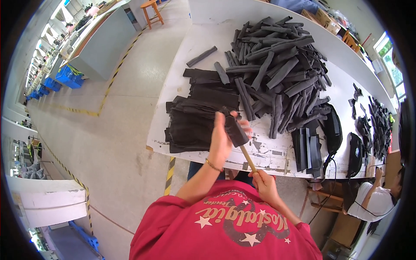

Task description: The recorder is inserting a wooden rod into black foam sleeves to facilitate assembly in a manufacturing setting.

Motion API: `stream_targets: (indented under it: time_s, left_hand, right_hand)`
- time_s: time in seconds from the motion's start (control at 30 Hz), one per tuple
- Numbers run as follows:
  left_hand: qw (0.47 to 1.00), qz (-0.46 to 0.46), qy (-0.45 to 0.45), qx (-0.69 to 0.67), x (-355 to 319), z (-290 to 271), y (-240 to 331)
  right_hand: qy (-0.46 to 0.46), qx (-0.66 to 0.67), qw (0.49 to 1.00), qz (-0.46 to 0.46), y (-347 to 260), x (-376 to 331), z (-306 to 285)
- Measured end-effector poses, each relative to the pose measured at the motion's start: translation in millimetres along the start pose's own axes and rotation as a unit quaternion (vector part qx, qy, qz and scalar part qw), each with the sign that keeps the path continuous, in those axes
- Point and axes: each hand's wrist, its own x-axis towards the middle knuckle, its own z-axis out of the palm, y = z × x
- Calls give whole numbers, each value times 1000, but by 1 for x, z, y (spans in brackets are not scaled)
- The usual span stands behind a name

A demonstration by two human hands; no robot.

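Note:
My right hand (265, 186) is closed round the lower end of a thin wooden stick (248, 158), just in front of the table's near edge. The stick's upper part runs into a short black fabric tube (236, 132), bunched at its far end. Around this tube my left hand (222, 138) is curled, thumb on one side and slightly blurred fingers on the other. Just left of that hand lie flat stacks of black fabric pieces (190, 125). A large heap of dark grey fabric tubes (277, 56) covers the table beyond my hands.
Dark folded strips (307, 147) lie at the table's right front, beside black pouch-like items (333, 130) with a cord. A raised white panel (216, 12) borders the far side. At the far right sits a co-worker (368, 201). A wooden stool (151, 11) stands beyond the aisle.

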Motion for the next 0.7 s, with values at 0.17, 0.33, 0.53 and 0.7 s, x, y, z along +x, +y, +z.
stream_targets:
  time_s: [0.17, 0.33, 0.53, 0.7]
  left_hand:
    - [993, 86, 36, 75, 8, -15, 2]
    - [992, 98, 64, 35, 16, -29, 4]
    - [995, 97, -13, 32, 7, 0, 4]
    - [998, 33, -28, 39, -6, 3, -6]
  right_hand:
    - [-4, -70, 997, -31, 16, -1, 13]
    - [-34, -109, 993, -33, 23, -18, 3]
    - [-87, 104, 987, 81, -5, -37, -21]
    - [-56, 128, 986, 88, -7, -15, -6]
